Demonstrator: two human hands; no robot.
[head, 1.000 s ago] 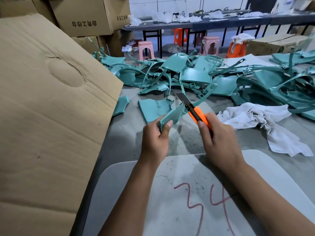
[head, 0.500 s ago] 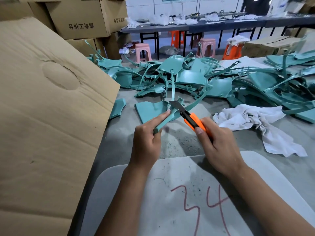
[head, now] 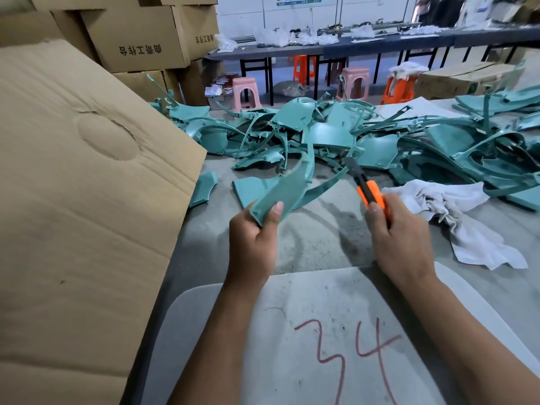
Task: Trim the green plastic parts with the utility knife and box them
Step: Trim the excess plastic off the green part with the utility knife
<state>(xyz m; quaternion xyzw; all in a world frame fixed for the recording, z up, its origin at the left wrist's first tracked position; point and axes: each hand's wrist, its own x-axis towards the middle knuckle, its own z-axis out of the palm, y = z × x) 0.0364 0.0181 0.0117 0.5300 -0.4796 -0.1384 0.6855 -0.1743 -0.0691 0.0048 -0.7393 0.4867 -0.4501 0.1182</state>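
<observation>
My left hand (head: 252, 242) grips the near end of a curved green plastic part (head: 287, 188), thumb on its top face; the part points up and away over the table. My right hand (head: 401, 241) holds an orange utility knife (head: 368, 192) with its dark blade end out toward the pile, a little to the right of the held part and apart from it. A big heap of green plastic parts (head: 336, 133) covers the far side of the grey table (head: 318, 235).
A large cardboard box flap (head: 87, 200) stands along the left. A white rag (head: 455, 211) lies to the right of the knife. A pale board marked "34" (head: 336, 340) lies under my forearms. Stacked cartons (head: 140, 33), stools and long tables stand beyond.
The knife has come off the part and drawn to the right. My left hand has turned the part so its broad face shows and has moved it slightly left.
</observation>
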